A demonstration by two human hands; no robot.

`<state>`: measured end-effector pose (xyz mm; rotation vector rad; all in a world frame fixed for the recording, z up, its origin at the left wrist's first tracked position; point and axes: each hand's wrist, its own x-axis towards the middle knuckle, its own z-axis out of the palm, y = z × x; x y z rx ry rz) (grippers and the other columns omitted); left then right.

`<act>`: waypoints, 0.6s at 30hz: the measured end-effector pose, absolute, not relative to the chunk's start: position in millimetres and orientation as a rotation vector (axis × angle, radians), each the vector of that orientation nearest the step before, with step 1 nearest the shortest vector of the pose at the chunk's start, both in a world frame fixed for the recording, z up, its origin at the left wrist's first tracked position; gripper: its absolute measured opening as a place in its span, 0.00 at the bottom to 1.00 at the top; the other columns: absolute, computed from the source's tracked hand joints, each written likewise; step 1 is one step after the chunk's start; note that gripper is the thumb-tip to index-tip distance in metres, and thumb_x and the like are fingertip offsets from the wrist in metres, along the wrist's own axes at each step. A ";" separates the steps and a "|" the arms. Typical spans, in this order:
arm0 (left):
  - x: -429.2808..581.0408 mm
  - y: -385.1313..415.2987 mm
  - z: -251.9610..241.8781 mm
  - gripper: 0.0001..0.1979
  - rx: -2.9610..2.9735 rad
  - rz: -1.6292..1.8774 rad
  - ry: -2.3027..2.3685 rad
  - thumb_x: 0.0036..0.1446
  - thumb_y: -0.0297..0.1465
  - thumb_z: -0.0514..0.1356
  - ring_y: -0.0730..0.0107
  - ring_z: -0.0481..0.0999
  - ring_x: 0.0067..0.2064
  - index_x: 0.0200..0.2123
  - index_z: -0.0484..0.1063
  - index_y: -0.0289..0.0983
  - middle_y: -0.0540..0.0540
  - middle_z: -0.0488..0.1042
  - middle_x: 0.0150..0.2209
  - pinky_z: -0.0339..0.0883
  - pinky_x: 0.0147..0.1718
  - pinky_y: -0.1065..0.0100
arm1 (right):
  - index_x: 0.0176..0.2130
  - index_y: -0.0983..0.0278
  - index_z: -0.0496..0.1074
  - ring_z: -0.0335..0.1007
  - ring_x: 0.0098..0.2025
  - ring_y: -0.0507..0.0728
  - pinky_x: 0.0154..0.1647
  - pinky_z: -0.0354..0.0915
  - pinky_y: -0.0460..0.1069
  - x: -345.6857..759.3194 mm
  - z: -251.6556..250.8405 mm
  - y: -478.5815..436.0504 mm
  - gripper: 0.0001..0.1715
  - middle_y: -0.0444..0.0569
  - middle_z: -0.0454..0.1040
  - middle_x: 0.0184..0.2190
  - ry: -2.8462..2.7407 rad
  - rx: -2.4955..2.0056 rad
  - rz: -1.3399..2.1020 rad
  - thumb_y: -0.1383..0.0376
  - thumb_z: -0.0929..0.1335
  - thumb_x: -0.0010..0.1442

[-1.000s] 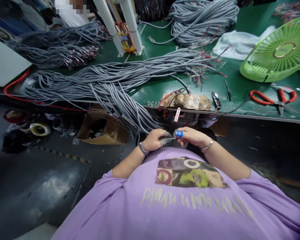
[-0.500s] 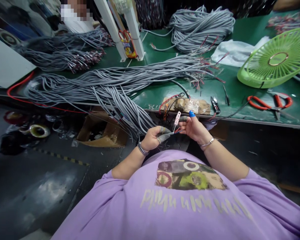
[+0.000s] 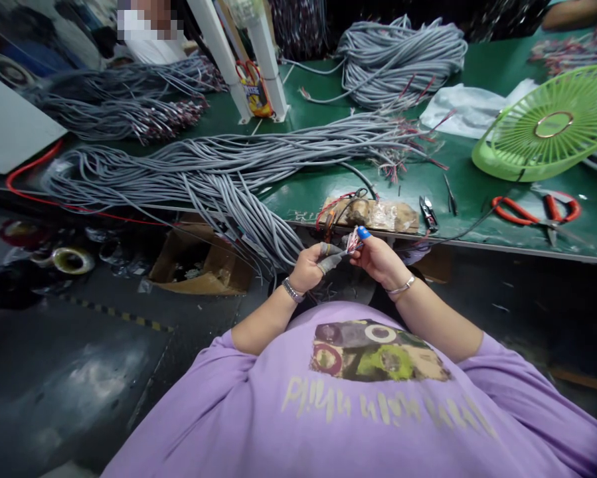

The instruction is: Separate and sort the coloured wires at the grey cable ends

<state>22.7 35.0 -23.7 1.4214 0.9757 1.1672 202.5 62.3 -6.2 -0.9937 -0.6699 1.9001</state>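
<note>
My left hand (image 3: 312,263), with grey finger cots, pinches the end of a grey cable (image 3: 258,229) that runs off the table edge. Close against it, my right hand (image 3: 378,257), a blue cot on one fingertip, is closed on the thin red wires at that cable's tip, by a small pink tag (image 3: 350,240). Both hands sit just below the green table's front edge (image 3: 477,247), above my lap.
A big bundle of grey cables (image 3: 218,166) drapes over the table edge. A wooden block with wires (image 3: 372,214), small cutters (image 3: 428,211), red-handled scissors (image 3: 537,211) and a green fan (image 3: 547,129) lie on the table. A cardboard box (image 3: 198,262) stands below. Another person sits far left.
Both hands rose from my lap toward the table edge. My right hand opened briefly with the blue fingertip up, then closed back onto the wire ends beside my left hand.
</note>
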 end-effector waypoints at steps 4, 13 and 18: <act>22.9 38.0 -27.7 0.19 1.367 1.105 0.924 0.49 0.43 0.69 0.76 0.72 0.29 0.36 0.77 0.33 0.48 0.77 0.30 0.70 0.30 0.72 | 0.27 0.66 0.73 0.58 0.20 0.46 0.23 0.64 0.44 200.1 -10.0 62.6 0.25 0.41 0.68 0.19 -0.653 -0.964 1.866 0.47 0.76 0.48; 23.6 38.2 -30.5 0.20 1.395 1.064 0.920 0.49 0.44 0.69 0.77 0.71 0.28 0.35 0.77 0.32 0.49 0.75 0.28 0.68 0.31 0.72 | 0.27 0.65 0.72 0.63 0.21 0.48 0.24 0.64 0.45 197.4 -15.7 64.4 0.23 0.42 0.70 0.18 -0.667 -0.985 1.787 0.48 0.75 0.50; 27.2 41.1 -27.8 0.20 1.474 1.045 0.920 0.48 0.44 0.69 0.76 0.72 0.30 0.35 0.77 0.32 0.48 0.77 0.30 0.68 0.32 0.71 | 0.27 0.65 0.72 0.65 0.21 0.49 0.24 0.64 0.45 197.4 -16.8 64.8 0.24 0.43 0.70 0.18 -0.687 -0.992 1.780 0.47 0.74 0.51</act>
